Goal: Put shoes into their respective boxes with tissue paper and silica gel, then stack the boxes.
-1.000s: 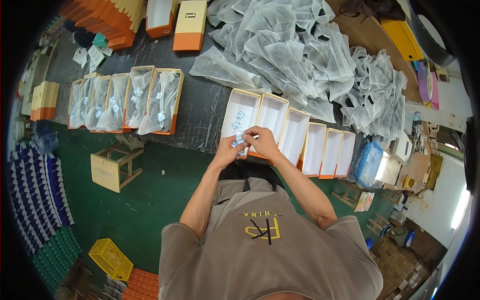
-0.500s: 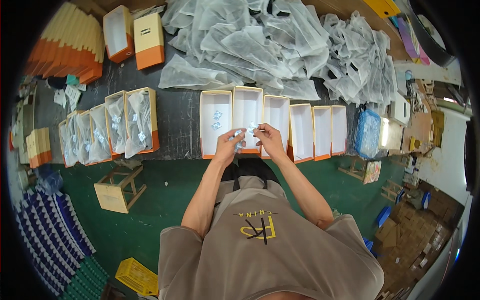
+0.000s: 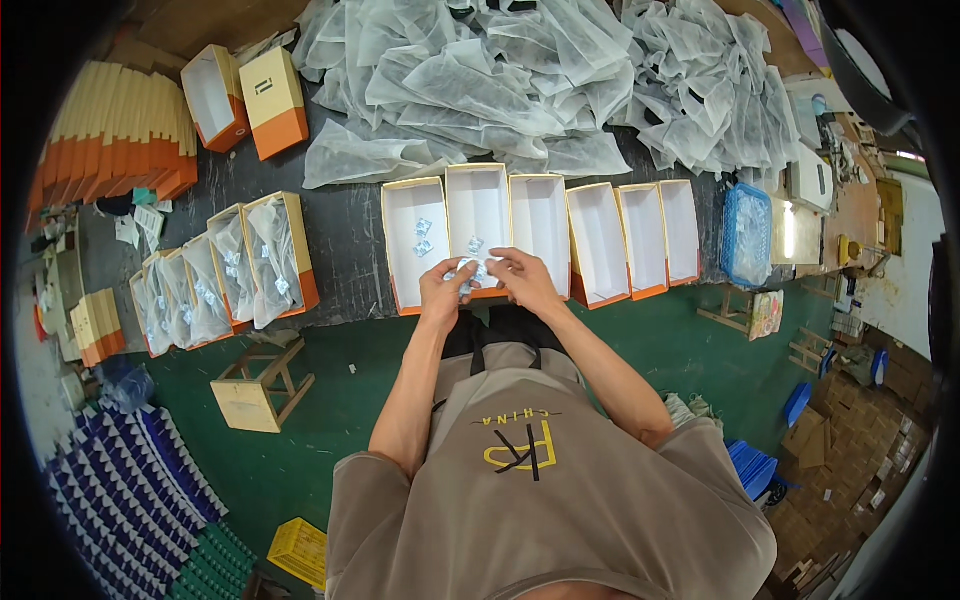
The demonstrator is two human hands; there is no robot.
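Over the near end of the second open shoebox [image 3: 476, 200] in the middle row, my left hand [image 3: 440, 290] is closed on several small clear-and-blue packets, which look like desiccant sachets [image 3: 464, 270]. Close beside it, my right hand [image 3: 527, 282] pinches a sachet at the edge of that bunch with thumb and fingertips. A single sachet [image 3: 475, 243] lies inside the second box, just beyond my fingers. Two more sachets [image 3: 423, 237] rest in the leftmost box [image 3: 398, 225] of the row. White-lined boxes continue to the right, the nearest being the third box [image 3: 540, 225].
Translucent fabric bags [image 3: 460, 90] are heaped along the table's far side. On the left stand boxes filled with bags and sachets [image 3: 270, 260], plus stacked lids [image 3: 110, 130]. A blue basket [image 3: 745, 235] sits at the right. A wooden stool [image 3: 247, 403] stands on the floor.
A sachet now lies in the second box. My right hand has come back from over that box to the bunch in my left hand. The whole view has shifted and turned slightly.
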